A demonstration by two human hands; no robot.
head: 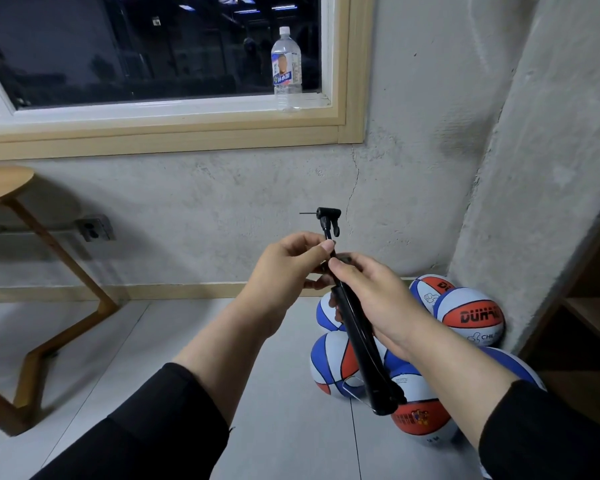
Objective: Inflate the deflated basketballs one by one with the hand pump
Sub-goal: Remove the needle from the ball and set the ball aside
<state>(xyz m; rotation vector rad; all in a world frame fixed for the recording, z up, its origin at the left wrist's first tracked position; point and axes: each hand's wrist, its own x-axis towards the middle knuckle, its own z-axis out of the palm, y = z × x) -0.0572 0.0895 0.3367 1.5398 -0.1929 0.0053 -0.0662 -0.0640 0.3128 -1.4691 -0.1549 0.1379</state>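
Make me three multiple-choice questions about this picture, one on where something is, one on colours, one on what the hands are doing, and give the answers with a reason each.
1. Where does the clear plastic water bottle stand?
A. on the wooden table
B. on the white window sill
C. on the floor

2. Which colours do the panelled basketballs in the corner show?
A. red, white and blue
B. plain orange
C. green and yellow

3. What state is the black hand pump in?
A. lying on the floor
B. held in the air by both hands
C. plugged into a ball

Answers:
1 B, the bottle stands on the sill against the dark pane.
2 A, those three colours show on each ball.
3 B, the left hand and right hand grip its shaft, and the needle points into free air.
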